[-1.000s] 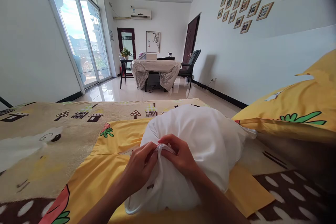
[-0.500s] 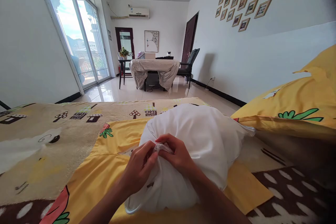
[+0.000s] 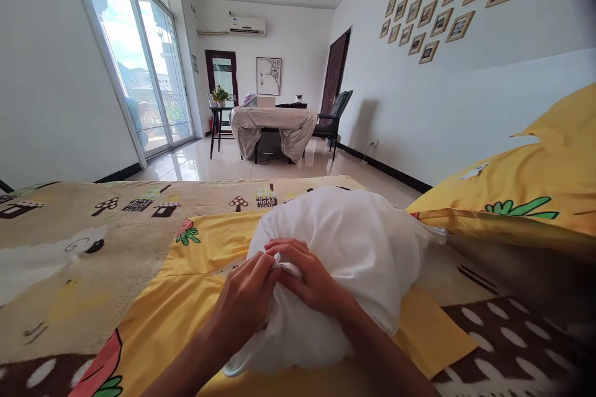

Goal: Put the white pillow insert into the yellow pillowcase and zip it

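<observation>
A plump white pillow point(image 3: 344, 236) with piped edges lies bunched up on a flat yellow pillowcase point(image 3: 186, 298) printed with red and green motifs. My left hand point(image 3: 246, 291) pinches a gathered fold of the pillow's white fabric on its near left side. Pressed close against it, my right hand point(image 3: 307, 273) has its fingers curled over the same fold. The fingertips of both hands meet there and partly hide the cloth between them.
Beneath everything spreads a beige and brown patterned blanket point(image 3: 135, 242). Another yellow pillow point(image 3: 535, 167) rises at the right. Beyond the bed stand a cloth-covered table point(image 3: 274, 116), a dark chair point(image 3: 338, 118) and a plant point(image 3: 220, 95) near the glass doors point(image 3: 139, 74).
Both hands stay at the same fold, but the right fingers now lie further over it and closer to the left hand. The view has shifted slightly.
</observation>
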Demonstrator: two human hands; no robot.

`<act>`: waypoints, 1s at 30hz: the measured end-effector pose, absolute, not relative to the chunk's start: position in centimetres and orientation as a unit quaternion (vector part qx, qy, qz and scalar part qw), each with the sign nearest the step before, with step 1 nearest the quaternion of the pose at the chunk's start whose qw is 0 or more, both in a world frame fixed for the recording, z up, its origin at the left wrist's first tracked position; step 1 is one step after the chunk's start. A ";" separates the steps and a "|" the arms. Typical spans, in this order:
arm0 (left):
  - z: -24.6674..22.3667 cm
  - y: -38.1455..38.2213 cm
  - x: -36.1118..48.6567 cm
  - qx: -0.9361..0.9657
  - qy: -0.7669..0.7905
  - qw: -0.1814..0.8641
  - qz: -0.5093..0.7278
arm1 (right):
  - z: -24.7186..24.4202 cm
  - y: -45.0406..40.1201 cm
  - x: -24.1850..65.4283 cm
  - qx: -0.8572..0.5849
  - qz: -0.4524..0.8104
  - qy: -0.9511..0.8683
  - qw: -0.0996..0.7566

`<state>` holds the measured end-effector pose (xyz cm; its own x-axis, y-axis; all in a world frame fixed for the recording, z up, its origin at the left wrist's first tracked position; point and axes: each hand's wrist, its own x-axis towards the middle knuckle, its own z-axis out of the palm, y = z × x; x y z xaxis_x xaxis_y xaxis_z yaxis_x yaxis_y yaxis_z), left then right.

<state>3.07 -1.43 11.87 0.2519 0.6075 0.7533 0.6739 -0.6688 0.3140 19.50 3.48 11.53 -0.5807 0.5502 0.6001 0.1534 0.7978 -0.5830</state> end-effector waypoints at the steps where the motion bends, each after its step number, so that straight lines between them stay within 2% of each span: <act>1: 11.9 -1.4 3.0 -0.791 -0.402 0.032 -0.460 | 11.5 3.6 19.4 -0.199 0.215 -0.865 0.407; 6: 12.0 -1.7 2.9 -0.771 -0.449 -0.011 -0.451 | 10.5 4.7 18.9 -0.227 0.148 -0.850 0.453; 11: 12.0 -2.1 3.2 -0.752 -0.554 0.008 -0.357 | 12.1 6.0 18.8 -0.297 0.108 -0.817 0.481; 16: 12.5 -0.5 2.2 -0.730 -0.626 -0.075 -0.263 | 16.4 6.3 18.5 -0.349 0.031 -0.849 0.396; 18: 12.7 0.1 1.6 -0.731 -0.625 -0.086 -0.262 | 17.5 6.1 17.9 -0.377 0.018 -0.851 0.365; 21: 12.9 0.7 0.9 -0.739 -0.595 -0.105 -0.298 | 17.7 6.1 16.4 -0.411 0.007 -0.835 0.366; 27: 12.8 2.1 -1.0 -0.713 -0.537 -0.234 -0.386 | 15.3 8.3 14.3 -0.352 -0.012 -0.808 0.473; 30: 12.0 3.1 -2.2 -0.652 -0.464 -0.408 -0.439 | 14.6 9.3 13.8 -0.343 -0.007 -0.801 0.491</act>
<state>-2.15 3.12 12.03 0.1841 0.9635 0.1944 0.2473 -0.2368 0.9396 13.76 9.34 14.65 -0.2820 0.5428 0.7911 0.5569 0.7641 -0.3257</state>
